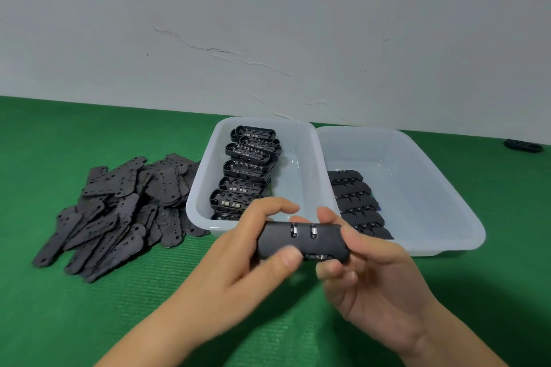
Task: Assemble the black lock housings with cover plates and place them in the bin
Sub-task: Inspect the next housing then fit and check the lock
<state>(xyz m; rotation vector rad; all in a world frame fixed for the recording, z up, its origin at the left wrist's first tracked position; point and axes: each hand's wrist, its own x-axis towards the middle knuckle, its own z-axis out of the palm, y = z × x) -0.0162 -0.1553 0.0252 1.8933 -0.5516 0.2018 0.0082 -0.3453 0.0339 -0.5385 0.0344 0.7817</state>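
No brand, label or writing can be read on anything here.

The left hand (256, 250) and the right hand (366, 271) together grasp one black lock (301, 240), held in the air just in front of the two bins. The left thumb lies across the near face of the lock at its left end, and the left fingers curl over the far top edge. The right hand grips the right end, its thumb low on the near side and its fingers wrapped round behind and above. Both forearms come up from the bottom edge and meet at the lock, palms turned roughly toward each other. The lock lies lengthwise, left to right, its curved side up with two small metal dials showing in slots. Whether a cover plate is on it cannot be told.

Just behind the hands stands the left bin (205, 170), translucent white, with a row of open housings (244, 170) along its left side, their hollow insides facing up. Touching its right wall is the right bin (441, 176), the same kind, holding a row of closed locks (354, 202) against its left wall, overlapped like tiles.

To the left of the left bin a loose pile of flat dark plates (119, 205) lies on the green mat (74, 322); the pile's right edge reaches the bin wall. Far right, near the wall (268, 24), a single dark part (523, 145) lies on the mat, too small to make out. The pale wall has cracked paint.
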